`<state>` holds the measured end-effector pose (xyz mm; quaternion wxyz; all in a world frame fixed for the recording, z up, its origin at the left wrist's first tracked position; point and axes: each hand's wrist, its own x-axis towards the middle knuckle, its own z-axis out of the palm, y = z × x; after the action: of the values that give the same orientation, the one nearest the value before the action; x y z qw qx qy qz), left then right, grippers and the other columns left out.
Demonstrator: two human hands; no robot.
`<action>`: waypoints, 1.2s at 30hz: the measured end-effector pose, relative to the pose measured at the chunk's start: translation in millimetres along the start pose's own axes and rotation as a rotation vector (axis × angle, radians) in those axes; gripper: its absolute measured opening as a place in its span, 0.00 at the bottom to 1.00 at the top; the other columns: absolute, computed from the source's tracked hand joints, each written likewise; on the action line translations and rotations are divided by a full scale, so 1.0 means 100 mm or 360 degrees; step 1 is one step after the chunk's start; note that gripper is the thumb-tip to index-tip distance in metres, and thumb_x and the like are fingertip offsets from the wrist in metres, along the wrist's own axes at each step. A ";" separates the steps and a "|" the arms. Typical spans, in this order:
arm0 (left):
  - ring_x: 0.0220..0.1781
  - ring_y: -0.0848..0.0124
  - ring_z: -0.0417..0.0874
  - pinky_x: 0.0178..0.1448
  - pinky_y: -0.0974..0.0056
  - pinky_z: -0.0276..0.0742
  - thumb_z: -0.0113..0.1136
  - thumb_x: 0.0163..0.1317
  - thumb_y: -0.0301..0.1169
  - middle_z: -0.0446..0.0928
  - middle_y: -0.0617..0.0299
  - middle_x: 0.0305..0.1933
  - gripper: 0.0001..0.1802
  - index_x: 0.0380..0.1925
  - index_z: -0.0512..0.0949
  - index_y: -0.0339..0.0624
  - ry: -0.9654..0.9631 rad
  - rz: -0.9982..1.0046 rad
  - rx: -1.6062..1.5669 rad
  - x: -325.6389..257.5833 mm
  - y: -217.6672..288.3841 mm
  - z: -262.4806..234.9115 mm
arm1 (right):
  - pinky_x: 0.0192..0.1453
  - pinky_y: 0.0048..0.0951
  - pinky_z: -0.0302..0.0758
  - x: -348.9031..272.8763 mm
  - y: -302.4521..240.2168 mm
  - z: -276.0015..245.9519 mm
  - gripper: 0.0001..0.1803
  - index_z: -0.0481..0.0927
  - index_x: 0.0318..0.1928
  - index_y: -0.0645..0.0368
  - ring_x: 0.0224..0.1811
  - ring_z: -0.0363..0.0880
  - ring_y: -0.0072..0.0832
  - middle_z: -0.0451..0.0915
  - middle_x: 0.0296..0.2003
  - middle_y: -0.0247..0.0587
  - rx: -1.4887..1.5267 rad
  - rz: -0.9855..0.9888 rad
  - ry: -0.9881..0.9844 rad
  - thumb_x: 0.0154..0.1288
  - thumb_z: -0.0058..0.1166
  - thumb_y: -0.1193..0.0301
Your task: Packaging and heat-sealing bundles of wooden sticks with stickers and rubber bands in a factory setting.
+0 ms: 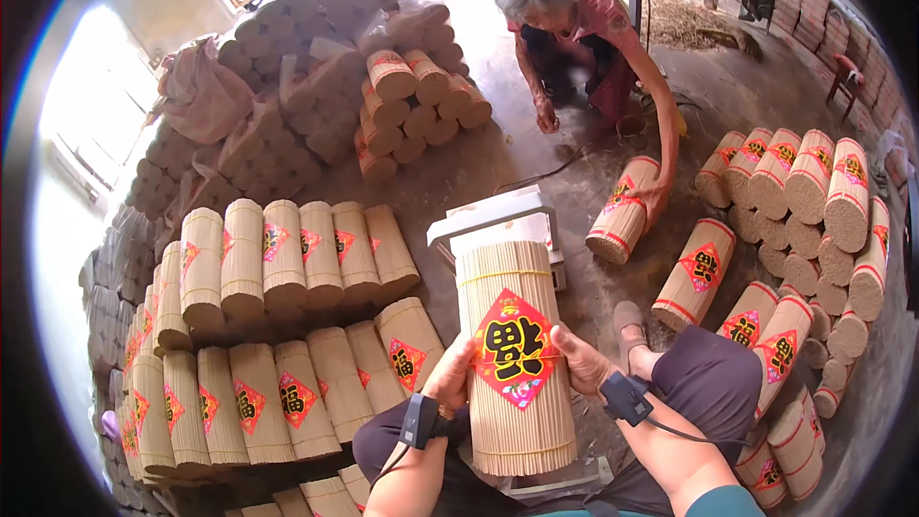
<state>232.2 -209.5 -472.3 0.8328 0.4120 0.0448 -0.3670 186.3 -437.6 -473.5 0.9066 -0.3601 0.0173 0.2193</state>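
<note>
A thick round bundle of thin tan sticks (517,445) stands upright before me, tilted slightly, over my lap. It carries a red diamond-shaped label with a black character; a yellow band circles it near the top and another near the bottom. My left hand (450,378) grips its left side, thumb at the label's edge. My right hand (582,362) clasps the opposite side the same way. The fingers behind the bundle are partly hidden. Just beyond its top is a pale grey metal device with a raised bar (488,213), partly covered by the bundle.
Rows of similar labelled bundles (263,254) lie on my left; more with red bands (804,172) are piled on my right. Opposite, a crouching person (598,38) has a hand on another bundle (624,211). A single bundle (697,273) lies near my right knee. Wrapped stacks (316,19) line the back left.
</note>
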 end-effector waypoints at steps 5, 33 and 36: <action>0.55 0.59 0.80 0.60 0.53 0.77 0.66 0.58 0.45 0.76 0.49 0.57 0.37 0.60 0.65 0.34 0.0061 -0.0082 -0.0166 0.25 -0.21 -0.24 | 0.62 0.35 0.72 0.24 0.13 -0.19 0.57 0.51 0.67 0.61 0.58 0.72 0.30 0.71 0.56 0.44 -0.0069 0.0042 0.0217 0.47 0.69 0.44; 0.46 0.65 0.84 0.50 0.60 0.83 0.68 0.55 0.48 0.79 0.51 0.51 0.38 0.56 0.67 0.31 0.0188 -0.0011 -0.0244 1.29 -0.17 -0.85 | 0.61 0.36 0.73 1.30 0.19 -0.96 0.54 0.52 0.65 0.65 0.56 0.72 0.30 0.70 0.54 0.47 -0.0011 0.0102 0.0385 0.49 0.71 0.49; 0.46 0.65 0.84 0.50 0.61 0.83 0.68 0.55 0.49 0.79 0.51 0.50 0.39 0.56 0.67 0.31 0.0215 -0.0013 -0.0176 1.32 -0.12 -0.82 | 0.59 0.35 0.75 1.30 0.15 -0.90 0.50 0.54 0.64 0.64 0.55 0.73 0.29 0.71 0.54 0.46 0.0090 0.0070 0.0379 0.51 0.70 0.52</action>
<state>339.0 -230.7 -583.4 0.8479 0.3890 0.1228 -0.3386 308.9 -437.1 -574.7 0.9029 -0.3573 0.1389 0.1943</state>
